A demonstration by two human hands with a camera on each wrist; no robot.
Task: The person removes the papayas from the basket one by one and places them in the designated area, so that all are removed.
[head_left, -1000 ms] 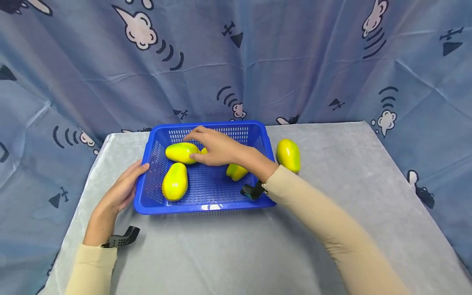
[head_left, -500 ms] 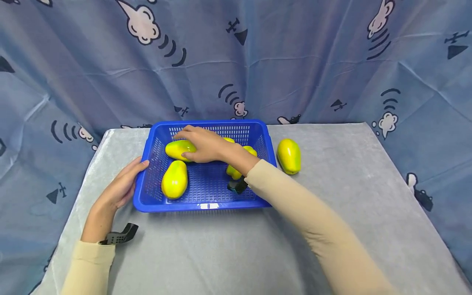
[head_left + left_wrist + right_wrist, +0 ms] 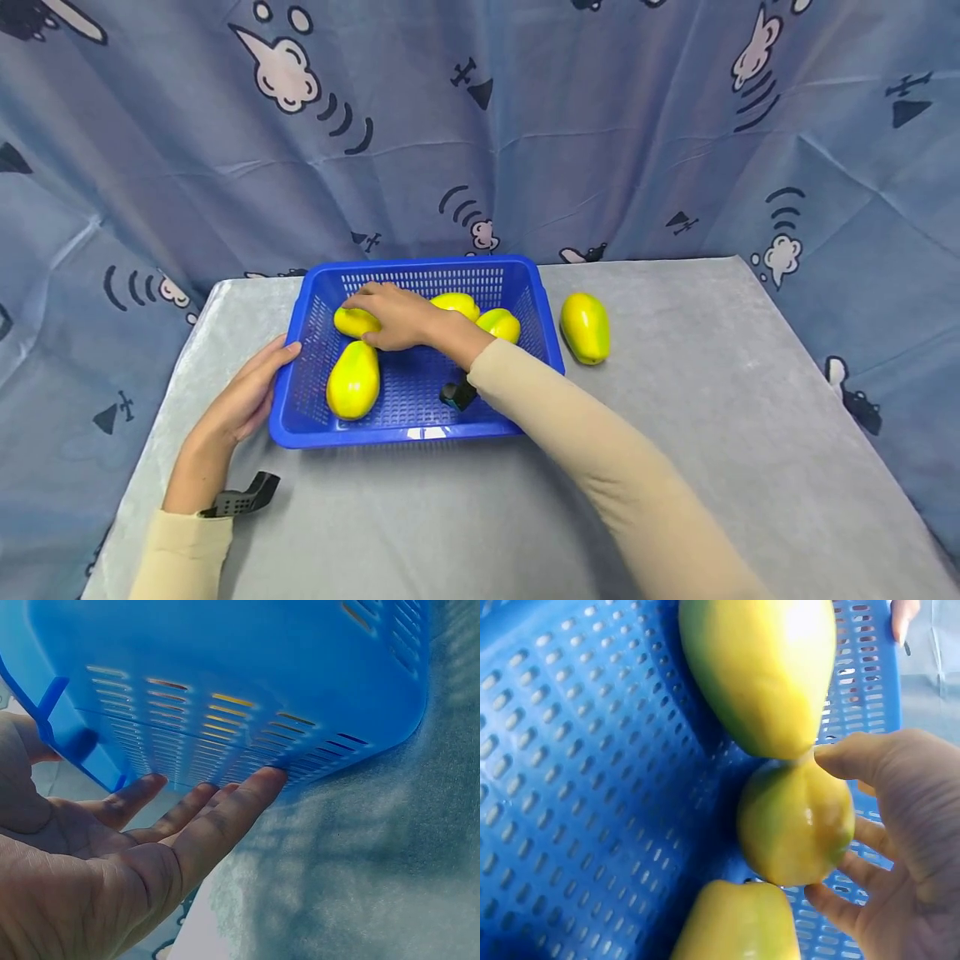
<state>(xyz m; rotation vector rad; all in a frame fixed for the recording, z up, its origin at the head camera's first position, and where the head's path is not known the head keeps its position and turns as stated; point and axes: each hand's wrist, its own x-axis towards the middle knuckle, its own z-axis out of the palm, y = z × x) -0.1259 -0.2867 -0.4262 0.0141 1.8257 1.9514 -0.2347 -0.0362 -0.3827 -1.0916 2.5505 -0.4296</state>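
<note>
A blue slotted basket (image 3: 352,439) holds several yellow-green papayas. My left hand (image 3: 251,387) holds its left side, thumb over the rim; in the left wrist view the fingers (image 3: 225,821) lie against the outer slotted wall. Inside, my right hand (image 3: 397,317) grips the back-left papaya (image 3: 354,322), partly covering it. The right wrist view has thumb and fingers around opposite sides of this papaya (image 3: 795,825). Just in front of it lies another papaya (image 3: 353,382), nearly touching. Two more papayas, one at the back (image 3: 456,304) and one on the right (image 3: 501,323), are partly hidden by my right arm.
One papaya (image 3: 585,328) lies on the grey cloth-covered table (image 3: 712,375), just right of the basket. A blue patterned curtain (image 3: 600,167) hangs directly behind the table's back edge.
My right hand has slid left over the back-left papaya, uncovering the papayas farther right in the basket. My left hand stays at the rim, and the basket and outside papaya keep their places.
</note>
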